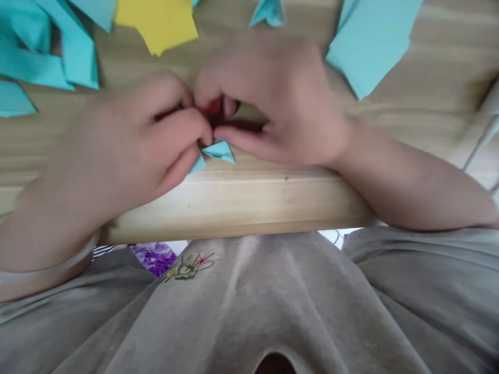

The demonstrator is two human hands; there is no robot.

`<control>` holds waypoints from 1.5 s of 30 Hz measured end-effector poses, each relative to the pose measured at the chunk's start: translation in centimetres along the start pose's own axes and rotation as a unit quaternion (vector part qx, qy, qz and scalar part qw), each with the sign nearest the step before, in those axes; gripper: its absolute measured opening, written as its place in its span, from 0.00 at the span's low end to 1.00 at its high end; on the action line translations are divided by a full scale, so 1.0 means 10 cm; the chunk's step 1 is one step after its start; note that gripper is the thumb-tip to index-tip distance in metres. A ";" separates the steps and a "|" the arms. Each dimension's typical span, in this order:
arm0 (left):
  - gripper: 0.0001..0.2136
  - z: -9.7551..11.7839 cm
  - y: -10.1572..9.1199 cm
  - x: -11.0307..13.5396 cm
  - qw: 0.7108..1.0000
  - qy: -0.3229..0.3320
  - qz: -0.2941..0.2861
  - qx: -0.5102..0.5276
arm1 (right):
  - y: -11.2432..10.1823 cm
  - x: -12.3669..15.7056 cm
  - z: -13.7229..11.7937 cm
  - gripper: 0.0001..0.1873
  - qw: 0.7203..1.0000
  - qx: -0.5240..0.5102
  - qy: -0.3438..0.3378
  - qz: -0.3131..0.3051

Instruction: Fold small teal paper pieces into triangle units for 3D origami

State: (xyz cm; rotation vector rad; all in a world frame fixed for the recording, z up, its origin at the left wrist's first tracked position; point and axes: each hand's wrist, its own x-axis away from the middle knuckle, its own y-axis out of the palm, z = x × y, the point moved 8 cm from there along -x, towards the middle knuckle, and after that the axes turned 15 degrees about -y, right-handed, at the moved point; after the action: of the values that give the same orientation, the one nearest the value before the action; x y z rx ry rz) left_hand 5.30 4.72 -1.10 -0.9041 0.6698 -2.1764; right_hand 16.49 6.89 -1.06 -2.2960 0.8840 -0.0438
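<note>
Close to the table's front edge, a small folded piece of light-blue paper [220, 151] pokes out below my fingertips; another blue corner shows beneath my left hand, and I cannot tell whether both belong to one piece. My left hand [152, 140] is closed, its fingers curled and pressed around the paper. Meeting it from the right, my right hand [273, 98] pinches at the same spot with thumb and forefinger. Most of the paper is hidden behind the fingers of both hands.
Folded blue paper strips [47, 57] lie at the upper left, beside a yellow paper piece [159, 23]. A small folded blue piece [270, 11] is at the top. Blue sheets [374, 47] are stacked at the upper right. The wooden table [249, 202] ends just before my body.
</note>
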 end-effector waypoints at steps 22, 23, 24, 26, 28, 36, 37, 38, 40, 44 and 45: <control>0.14 0.24 -0.02 0.01 0.952 0.171 0.124 -0.223 | 0.04 0.01 -0.11 0.05 0.987 0.061 -0.139 0.046; 0.14 0.24 -0.03 0.01 0.951 0.173 0.126 -0.222 | 0.04 0.01 -0.11 0.05 0.988 0.061 -0.136 0.044; 0.14 0.24 -0.03 0.01 0.951 0.174 0.126 -0.221 | 0.04 0.01 -0.10 0.05 0.988 0.062 -0.133 0.044; 0.14 0.24 -0.03 0.01 0.953 0.173 0.122 -0.217 | 0.03 0.01 -0.10 0.05 0.989 0.060 -0.129 0.043; 0.13 0.23 -0.03 0.01 0.954 0.170 0.117 -0.216 | 0.03 0.01 -0.11 0.05 0.989 0.057 -0.129 0.043; 0.12 0.22 -0.03 0.00 0.958 0.164 0.113 -0.206 | 0.03 0.01 -0.11 0.05 0.988 0.058 -0.133 0.045; 0.12 0.23 -0.03 0.00 0.959 0.164 0.113 -0.203 | 0.02 0.01 -0.12 0.05 0.988 0.059 -0.136 0.048; 0.12 0.23 -0.03 0.00 0.960 0.164 0.111 -0.200 | 0.02 0.01 -0.12 0.05 0.987 0.059 -0.139 0.051; 0.12 0.24 -0.03 0.00 0.961 0.162 0.108 -0.198 | 0.02 0.01 -0.12 0.05 0.987 0.061 -0.141 0.054; 0.13 0.23 -0.03 0.00 0.962 0.157 0.105 -0.196 | 0.03 0.01 -0.11 0.06 0.987 0.060 -0.138 0.050; 0.13 0.22 -0.03 0.00 0.962 0.156 0.106 -0.195 | 0.03 0.01 -0.11 0.06 0.987 0.059 -0.139 0.051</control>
State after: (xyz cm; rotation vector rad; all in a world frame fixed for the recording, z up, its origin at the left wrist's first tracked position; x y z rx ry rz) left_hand 6.88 4.48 0.50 -0.6407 1.3248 -2.0429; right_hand 16.13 6.02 -0.42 -2.0809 0.8290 0.2565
